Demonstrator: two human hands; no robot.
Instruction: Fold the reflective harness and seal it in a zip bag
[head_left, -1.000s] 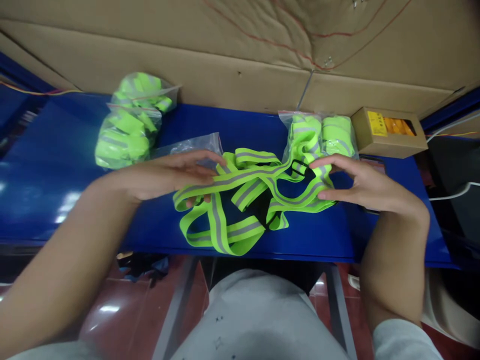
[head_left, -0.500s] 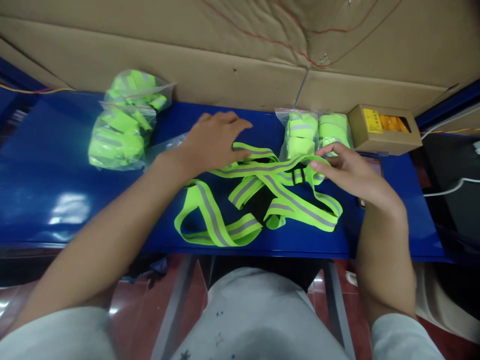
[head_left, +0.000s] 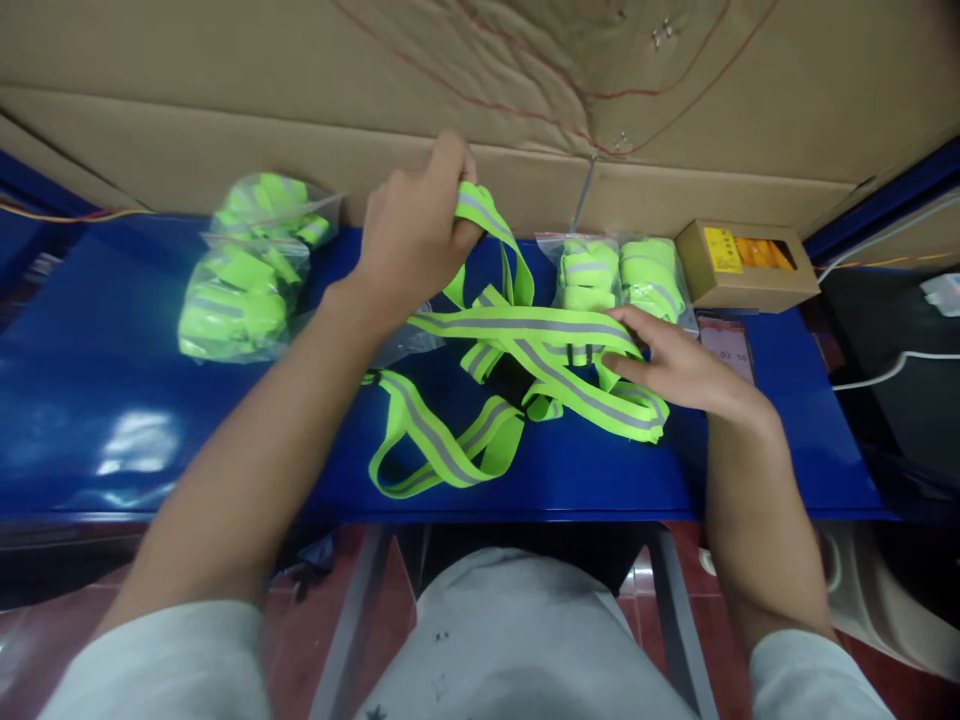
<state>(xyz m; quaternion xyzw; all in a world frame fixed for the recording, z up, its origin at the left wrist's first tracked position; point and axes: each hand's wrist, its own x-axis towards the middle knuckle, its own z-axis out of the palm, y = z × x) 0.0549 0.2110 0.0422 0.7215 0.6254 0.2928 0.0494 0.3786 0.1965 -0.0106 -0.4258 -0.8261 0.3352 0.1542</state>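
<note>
A neon-yellow reflective strap harness point(head_left: 517, 385) with grey stripes lies tangled on the blue table point(head_left: 112, 430). My left hand point(head_left: 416, 235) is closed round one loop of it and holds that loop up above the table's far edge. My right hand point(head_left: 675, 365) rests on the straps at the right, its fingers pressing a band down near the black buckle point(head_left: 577, 353). An empty clear plastic bag point(head_left: 405, 340) lies under my left wrist.
Bagged harnesses point(head_left: 244, 265) are heaped at the back left, and more bagged ones point(head_left: 619, 275) stand at the back right. A small cardboard box point(head_left: 742, 265) sits beside them, a phone point(head_left: 724, 345) in front of it. Large cardboard point(head_left: 300, 100) backs the table.
My left hand has left the table, gripped a loop of the harness and lifted it up and away. My right hand slid slightly left onto the straps.
</note>
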